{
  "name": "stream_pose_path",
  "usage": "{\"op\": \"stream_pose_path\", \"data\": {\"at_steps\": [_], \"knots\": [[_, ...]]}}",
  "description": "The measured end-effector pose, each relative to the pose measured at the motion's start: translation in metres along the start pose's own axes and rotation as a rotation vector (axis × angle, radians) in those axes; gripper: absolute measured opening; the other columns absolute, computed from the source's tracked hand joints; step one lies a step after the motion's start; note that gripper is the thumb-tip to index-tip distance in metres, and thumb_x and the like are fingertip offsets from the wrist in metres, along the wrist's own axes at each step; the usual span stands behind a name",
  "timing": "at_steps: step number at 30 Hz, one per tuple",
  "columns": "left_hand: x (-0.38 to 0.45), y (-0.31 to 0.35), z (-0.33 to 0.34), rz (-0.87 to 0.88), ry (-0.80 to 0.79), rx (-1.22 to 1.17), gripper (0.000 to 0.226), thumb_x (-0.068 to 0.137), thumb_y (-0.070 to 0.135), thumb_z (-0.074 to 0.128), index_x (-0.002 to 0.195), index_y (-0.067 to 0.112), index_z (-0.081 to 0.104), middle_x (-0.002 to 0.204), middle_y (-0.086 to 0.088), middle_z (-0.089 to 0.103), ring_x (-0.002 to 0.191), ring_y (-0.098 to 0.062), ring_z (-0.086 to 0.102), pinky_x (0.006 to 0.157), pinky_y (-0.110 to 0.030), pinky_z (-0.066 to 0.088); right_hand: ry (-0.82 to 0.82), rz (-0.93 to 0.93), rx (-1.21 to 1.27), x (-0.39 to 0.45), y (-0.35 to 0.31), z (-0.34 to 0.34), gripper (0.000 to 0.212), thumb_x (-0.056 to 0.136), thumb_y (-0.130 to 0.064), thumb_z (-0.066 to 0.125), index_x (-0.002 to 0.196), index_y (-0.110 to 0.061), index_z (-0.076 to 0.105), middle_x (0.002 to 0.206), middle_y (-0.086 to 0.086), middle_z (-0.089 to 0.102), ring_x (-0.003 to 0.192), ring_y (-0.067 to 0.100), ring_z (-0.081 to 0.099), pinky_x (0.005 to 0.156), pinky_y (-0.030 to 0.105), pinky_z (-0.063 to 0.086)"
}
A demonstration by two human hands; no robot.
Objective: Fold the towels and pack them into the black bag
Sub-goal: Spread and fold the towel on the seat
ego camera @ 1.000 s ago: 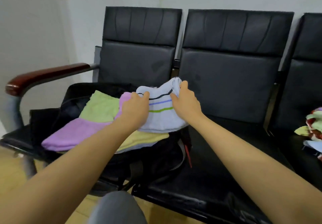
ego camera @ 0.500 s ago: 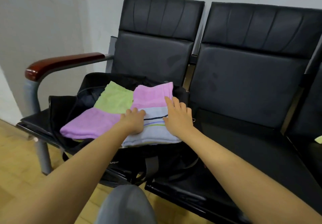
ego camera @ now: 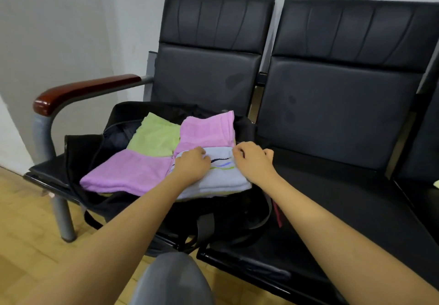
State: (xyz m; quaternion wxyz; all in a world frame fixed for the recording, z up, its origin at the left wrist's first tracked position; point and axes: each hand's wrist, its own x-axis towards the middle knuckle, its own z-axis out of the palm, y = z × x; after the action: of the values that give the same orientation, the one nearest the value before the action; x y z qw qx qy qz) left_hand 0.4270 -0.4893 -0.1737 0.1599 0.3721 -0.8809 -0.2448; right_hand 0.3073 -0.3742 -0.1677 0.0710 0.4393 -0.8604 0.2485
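Black bag (ego camera: 152, 212) lies open on the left seat (ego camera: 47, 169) of a row of black chairs, with folded towels stacked in its mouth. White towel (ego camera: 221, 181) with black, blue and green stripes sits at the bag's front right corner. Behind it lies a pink towel (ego camera: 206, 131); a second pink towel (ego camera: 128, 174) is at the bag's front left, and a green towel (ego camera: 154, 136) at its back left. Left hand (ego camera: 191, 165) rests knuckles-up on the white towel, fingers curled; whether it pinches cloth I cannot tell. Right hand (ego camera: 253, 160) is at the white towel's right edge, fingers loosely curled, clasping nothing visible. Hands are apart. A wooden armrest (ego camera: 83, 91) stands left of the bag.
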Motion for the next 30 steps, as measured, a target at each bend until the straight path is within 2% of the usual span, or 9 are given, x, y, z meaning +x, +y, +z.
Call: {"op": "stream_pose_path", "data": {"at_steps": [2,6,9,12,19,23,27,28,30], "knots": [[-0.004,0.020,0.003,0.072,0.082,-0.101,0.032,0.095,0.021,0.043,0.124,0.011,0.055,0.128,-0.009,0.058,0.120,-0.030,0.049,0.103,-0.039,0.036,0.102,-0.019,-0.014,-0.009,0.017,-0.009,0.030,0.100,-0.032,0.034,0.100,-0.018,0.060,0.103,-0.005,0.057,0.100,0.018,0.052,0.087,0.033,0.022],[-0.011,0.075,0.018,0.255,0.124,-0.232,0.026,0.093,0.011,0.044,0.112,0.007,0.062,0.112,-0.012,0.065,0.107,-0.029,0.057,0.093,-0.036,0.043,0.153,0.065,0.051,-0.030,0.060,-0.035,0.026,0.100,-0.030,0.038,0.104,-0.017,0.060,0.105,-0.004,0.058,0.100,0.016,0.053,0.091,0.032,0.023],[-0.021,0.123,0.041,0.371,0.097,-0.260,0.024,0.092,0.010,0.047,0.108,0.009,0.064,0.108,-0.010,0.064,0.101,-0.025,0.059,0.090,-0.032,0.043,0.179,0.156,0.138,-0.049,0.099,-0.061,0.022,0.099,-0.026,0.042,0.102,-0.016,0.061,0.098,-0.004,0.058,0.089,0.016,0.056,0.089,0.035,0.040],[-0.032,0.167,0.075,0.437,-0.012,-0.273,0.023,0.092,0.012,0.047,0.107,0.012,0.064,0.106,-0.005,0.064,0.097,-0.020,0.059,0.087,-0.027,0.043,0.219,0.281,0.202,-0.076,0.144,-0.089,0.020,0.097,-0.024,0.045,0.102,-0.015,0.062,0.095,-0.001,0.062,0.083,0.016,0.058,0.075,0.035,0.049],[-0.071,0.273,0.156,0.565,-0.275,-0.307,0.024,0.096,0.015,0.043,0.109,0.017,0.063,0.100,0.000,0.062,0.093,-0.019,0.060,0.085,-0.031,0.049,0.353,0.637,0.233,-0.148,0.261,-0.137,0.017,0.094,-0.023,0.045,0.092,-0.019,0.062,0.090,0.003,0.066,0.087,0.024,0.061,0.082,0.042,0.050],[-0.091,0.335,0.204,0.646,-0.393,-0.307,0.022,0.096,0.015,0.044,0.105,0.018,0.064,0.091,0.003,0.059,0.090,-0.020,0.061,0.083,-0.032,0.050,0.512,0.720,0.224,-0.182,0.321,-0.167,0.019,0.093,-0.013,0.047,0.093,-0.007,0.064,0.091,0.010,0.065,0.085,0.025,0.057,0.069,0.028,0.035],[-0.102,0.385,0.243,0.692,-0.507,-0.300,0.024,0.097,0.015,0.041,0.106,0.017,0.063,0.100,-0.001,0.063,0.089,-0.018,0.060,0.080,-0.033,0.051,0.671,0.816,0.125,-0.204,0.372,-0.191,0.023,0.092,-0.010,0.045,0.070,-0.007,0.050,0.076,0.012,0.053,0.075,0.028,0.051,0.065,0.029,0.028],[-0.104,0.397,0.254,0.700,-0.531,-0.293,0.024,0.097,0.014,0.041,0.106,0.016,0.063,0.101,-0.002,0.064,0.087,-0.018,0.060,0.081,-0.035,0.052,0.699,0.850,0.132,-0.210,0.385,-0.197,0.022,0.092,-0.009,0.044,0.070,-0.007,0.048,0.077,0.013,0.051,0.075,0.028,0.050,0.065,0.030,0.029],[-0.108,0.421,0.274,0.729,-0.561,-0.272,0.025,0.096,0.013,0.041,0.107,0.014,0.063,0.100,-0.006,0.065,0.084,-0.023,0.061,0.080,-0.039,0.052,0.718,0.906,0.131,-0.223,0.408,-0.207,0.015,0.091,-0.007,0.044,0.085,0.000,0.056,0.089,0.017,0.055,0.083,0.029,0.051,0.071,0.035,0.037]]}}
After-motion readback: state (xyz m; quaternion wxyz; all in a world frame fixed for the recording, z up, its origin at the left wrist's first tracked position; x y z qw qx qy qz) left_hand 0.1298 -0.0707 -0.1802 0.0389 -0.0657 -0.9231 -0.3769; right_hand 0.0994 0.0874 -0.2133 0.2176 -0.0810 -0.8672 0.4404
